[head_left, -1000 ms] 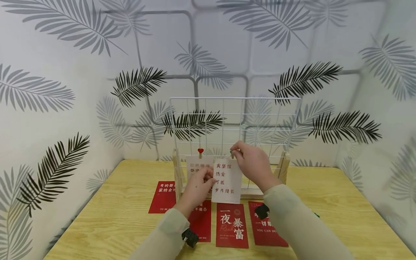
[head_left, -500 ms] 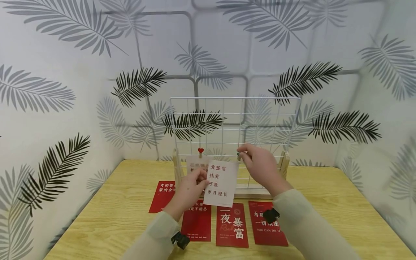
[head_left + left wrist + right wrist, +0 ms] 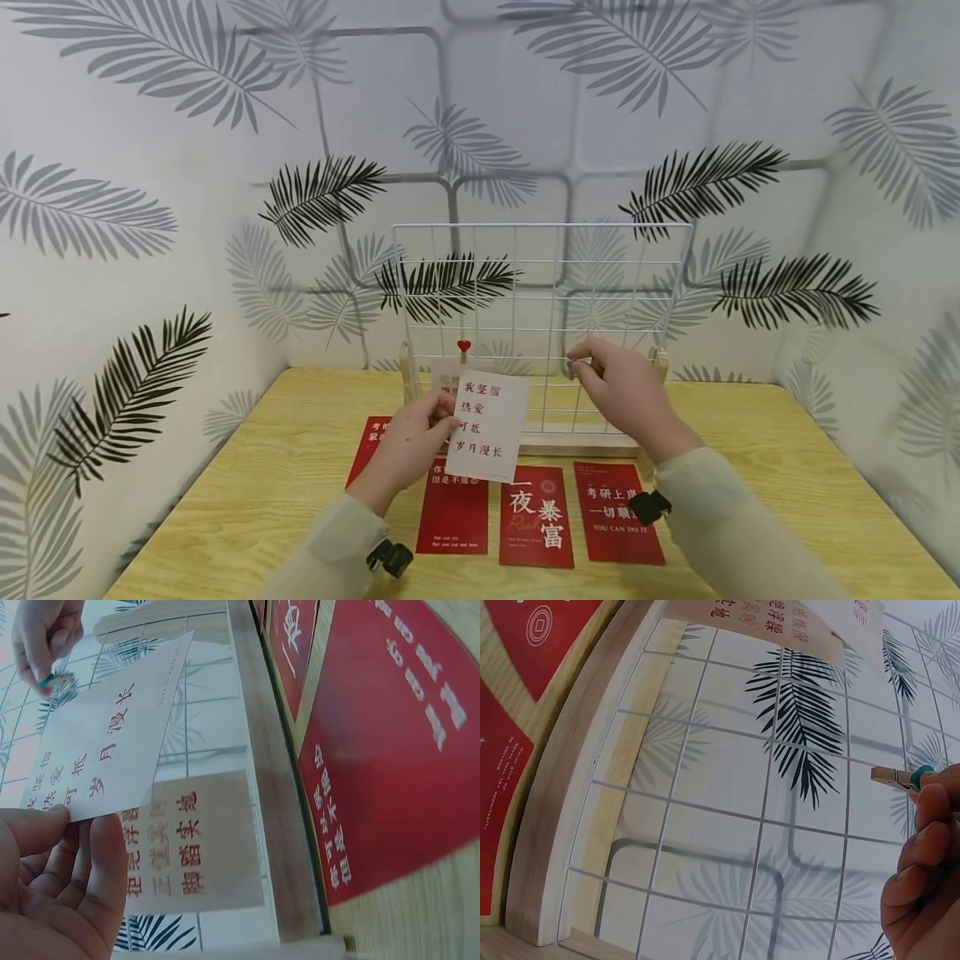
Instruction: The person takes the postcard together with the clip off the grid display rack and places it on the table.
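Observation:
My left hand (image 3: 411, 437) pinches a white card (image 3: 491, 425) with red Chinese characters by its left edge, tilted in front of the wire grid (image 3: 592, 312). In my right hand (image 3: 626, 392) a small wooden clothespin (image 3: 889, 778) with a teal end is pinched between thumb and finger, apart from the card and close before the grid. A second printed card (image 3: 199, 847) hangs on the grid behind the left hand, under a clothespin topped with a red heart (image 3: 464, 345); the held card covers part of it in the head view.
The grid stands in a wooden base (image 3: 570, 443) on a wood-grain table (image 3: 225, 517). Several red cards, such as the front middle one (image 3: 534, 542), lie before the base. One more red card (image 3: 365, 450) lies at the left, partly behind the left hand. Leaf-patterned walls (image 3: 510, 100) surround the table.
The clothespin has come away from the held card's top edge. My right hand has moved right with the clothespin, and my left hand has drawn the card left and slightly down, tilting it.

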`<state>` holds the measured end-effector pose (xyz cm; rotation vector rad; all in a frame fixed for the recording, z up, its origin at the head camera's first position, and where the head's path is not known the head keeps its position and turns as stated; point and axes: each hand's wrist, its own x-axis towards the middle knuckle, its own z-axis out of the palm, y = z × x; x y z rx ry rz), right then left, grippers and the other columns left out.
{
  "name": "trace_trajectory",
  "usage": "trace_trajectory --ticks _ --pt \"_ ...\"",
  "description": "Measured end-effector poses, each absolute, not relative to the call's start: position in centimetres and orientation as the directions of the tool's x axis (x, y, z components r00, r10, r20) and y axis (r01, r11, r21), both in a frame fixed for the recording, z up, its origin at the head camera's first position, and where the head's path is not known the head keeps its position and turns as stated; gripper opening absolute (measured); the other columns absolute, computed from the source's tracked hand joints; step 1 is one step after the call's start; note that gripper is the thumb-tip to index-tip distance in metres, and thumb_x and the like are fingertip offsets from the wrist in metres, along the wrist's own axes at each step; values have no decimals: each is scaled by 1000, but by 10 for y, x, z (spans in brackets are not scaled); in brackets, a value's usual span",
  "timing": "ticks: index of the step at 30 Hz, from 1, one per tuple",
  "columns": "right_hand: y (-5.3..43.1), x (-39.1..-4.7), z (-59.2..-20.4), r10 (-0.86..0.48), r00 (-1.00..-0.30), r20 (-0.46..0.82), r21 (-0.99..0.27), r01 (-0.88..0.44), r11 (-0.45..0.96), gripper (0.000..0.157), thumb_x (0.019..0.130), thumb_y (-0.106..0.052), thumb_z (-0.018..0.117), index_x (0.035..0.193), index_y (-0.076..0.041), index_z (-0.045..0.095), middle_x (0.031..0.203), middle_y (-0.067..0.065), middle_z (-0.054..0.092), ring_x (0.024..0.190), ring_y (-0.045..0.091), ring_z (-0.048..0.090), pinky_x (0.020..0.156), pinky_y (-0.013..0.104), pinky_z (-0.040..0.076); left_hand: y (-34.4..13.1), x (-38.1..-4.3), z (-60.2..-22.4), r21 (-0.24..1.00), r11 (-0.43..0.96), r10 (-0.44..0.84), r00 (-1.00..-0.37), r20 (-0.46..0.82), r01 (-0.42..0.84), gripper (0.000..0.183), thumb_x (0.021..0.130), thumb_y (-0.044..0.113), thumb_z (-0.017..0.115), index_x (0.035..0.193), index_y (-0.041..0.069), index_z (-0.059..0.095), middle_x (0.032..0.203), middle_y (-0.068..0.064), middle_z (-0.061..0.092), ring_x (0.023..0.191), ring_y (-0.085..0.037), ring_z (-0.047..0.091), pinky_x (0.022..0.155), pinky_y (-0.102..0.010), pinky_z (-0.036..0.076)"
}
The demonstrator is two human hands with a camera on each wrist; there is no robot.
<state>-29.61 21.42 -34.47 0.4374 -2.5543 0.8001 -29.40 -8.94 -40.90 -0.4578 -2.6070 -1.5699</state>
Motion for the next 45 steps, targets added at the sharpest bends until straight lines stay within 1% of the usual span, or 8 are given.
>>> trace_trajectory --ticks 3,8,13,16,23,33,36,45 --pt "219 -294 -347 -162 -857 489 -456 -409 790 18 102 -21 61 115 -15 71 58 -2 48 45 15 38 44 31 34 -96 -293 -407 860 433 207 -958 198 272 9 100 14 64 109 14 62 97 -4 63 86 -20 65 76 -38 59" --pt "228 -291 -354 -149 -864 481 -468 -397 789 18 102 -22 60 115 -16 71 59 -3 48 44 15 37 43 30 33 -109 -295 -409 857 439 183 -961 207 269 9 100 10 64 108 12 62 94 -5 62 82 -19 65 74 -43 59" --pt "233 -288 -358 -136 -866 481 -475 -388 790 19 102 -21 61 116 -16 72 58 -4 48 43 14 35 42 30 33 -122 -294 -406 838 464 155 -958 241 286 8 100 9 64 107 11 61 93 -4 62 81 -19 63 73 -41 58" --pt "236 -287 -360 -129 -867 481 -473 -380 795 19 102 -22 62 116 -15 72 58 -4 50 43 15 35 43 31 33 -130 -294 -404 833 477 138 -960 243 279 10 100 8 63 110 10 62 94 -4 62 83 -20 62 74 -42 58" --pt "245 -284 -365 -98 -890 446 -506 -341 792 20 103 -24 61 117 -15 72 73 -6 63 53 17 44 50 34 39 -147 -292 -403 844 482 114 -972 206 236 12 101 10 62 113 9 61 97 -6 62 85 -22 62 80 -45 58" --pt "257 -275 -370 -53 -902 428 -555 -309 772 23 103 -29 61 117 -15 72 62 1 49 54 20 42 51 34 36 -175 -291 -401 815 522 96 -967 237 252 14 102 9 58 116 7 59 99 -8 62 86 -23 62 78 -40 57" --pt "260 -273 -373 -41 -908 416 -572 -297 765 24 103 -30 60 116 -14 72 64 1 50 55 19 42 51 34 37 -183 -291 -400 822 512 92 -967 236 249 13 103 9 58 115 6 58 98 -9 62 85 -25 62 75 -37 56" --pt "275 -269 -384 -38 -923 382 -586 -274 763 27 104 -32 59 118 -13 71 71 2 56 54 20 43 47 34 39 -204 -289 -399 831 511 60 -973 221 220 16 104 10 55 118 3 57 100 -12 61 84 -25 62 74 -39 57"
